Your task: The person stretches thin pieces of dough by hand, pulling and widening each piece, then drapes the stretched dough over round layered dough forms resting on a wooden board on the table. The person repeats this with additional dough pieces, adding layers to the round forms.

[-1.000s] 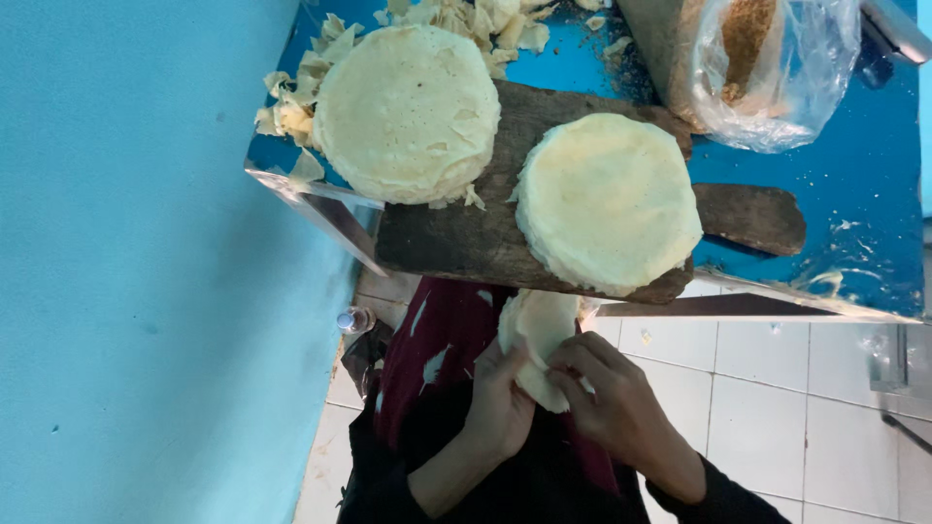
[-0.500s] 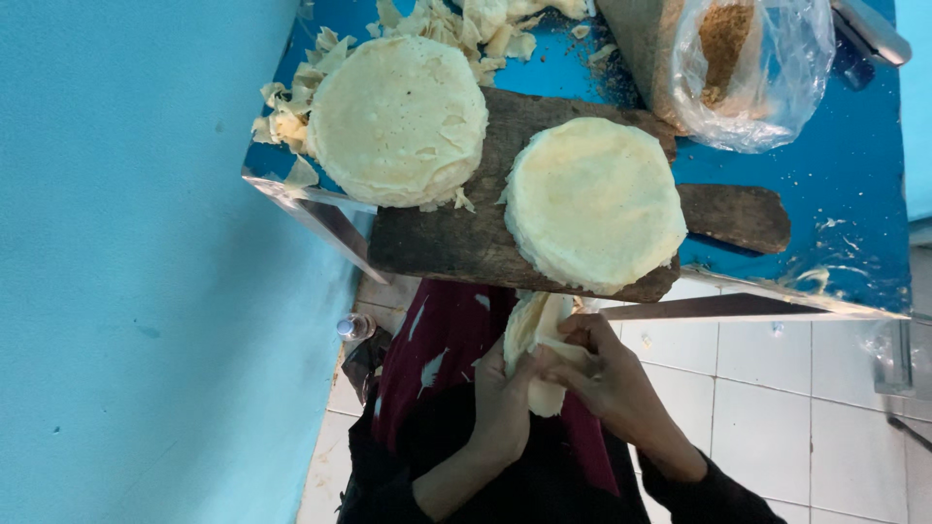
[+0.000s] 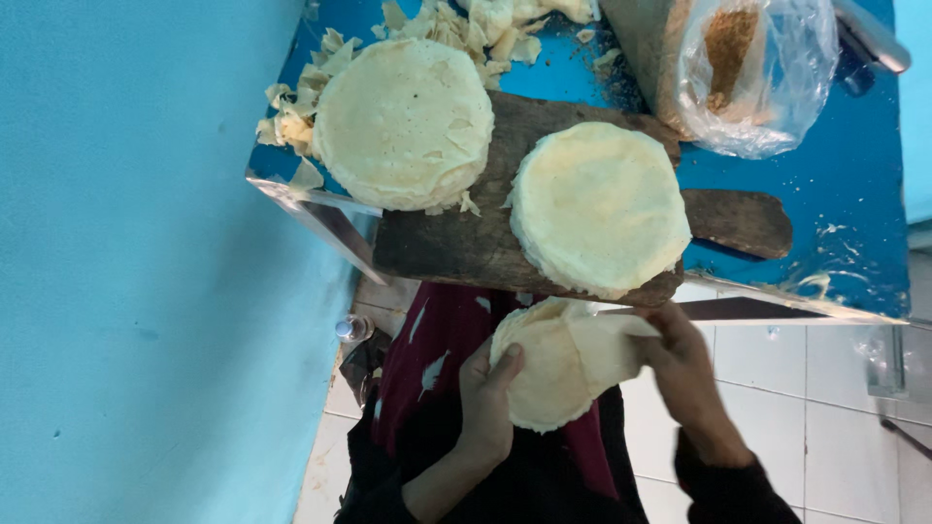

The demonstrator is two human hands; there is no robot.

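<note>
My left hand [image 3: 485, 403] cups a small stack of thin, pale round dough sheets [image 3: 544, 374] from below, in front of my chest. My right hand [image 3: 680, 374] pinches the top sheet at its right edge and has it partly folded away from the stack. Just above my hands, a dark wooden board [image 3: 456, 243] lies on a blue table [image 3: 835, 223] and overhangs its near edge. Two thick stacks of the same round sheets rest on the board, one at the left [image 3: 403, 121] and one at the right [image 3: 597, 209].
Pale dough trimmings [image 3: 466, 24] are heaped on the table behind the left stack. A clear plastic bag [image 3: 757, 78] with brown powder stands at the back right. A blue wall [image 3: 126, 272] fills the left side. White floor tiles [image 3: 835, 408] show below the table.
The top sheet has been peeled further off the hand-held stack, and my right hand has moved out to the right with it. The camera view has shifted slightly.
</note>
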